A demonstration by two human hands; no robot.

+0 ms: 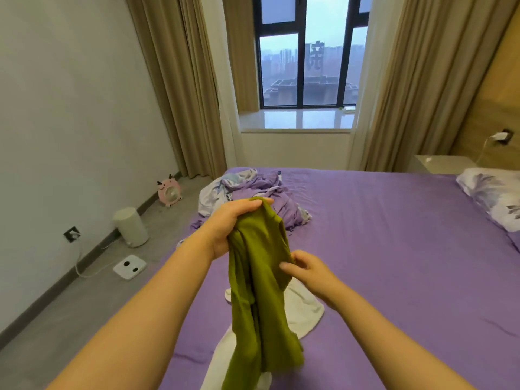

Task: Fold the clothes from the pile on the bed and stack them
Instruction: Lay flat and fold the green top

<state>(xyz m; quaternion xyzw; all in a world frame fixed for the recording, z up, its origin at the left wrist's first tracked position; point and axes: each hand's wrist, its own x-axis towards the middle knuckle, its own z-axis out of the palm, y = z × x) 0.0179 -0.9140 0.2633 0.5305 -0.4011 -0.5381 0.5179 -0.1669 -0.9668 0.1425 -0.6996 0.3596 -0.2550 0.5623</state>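
- left hand (235, 224) grips the top of a green shirt (261, 291), dangling over the bed (394, 263)
- right hand (308, 270) pinches its edge
- white garment (302, 308) underneath

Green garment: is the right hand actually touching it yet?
Touching. The head view shows the right hand pinching the green garment at its edge, while the left hand grips its top.

Both forearms bare, no sleeves; hands: left (228, 226), right (308, 270), bare.
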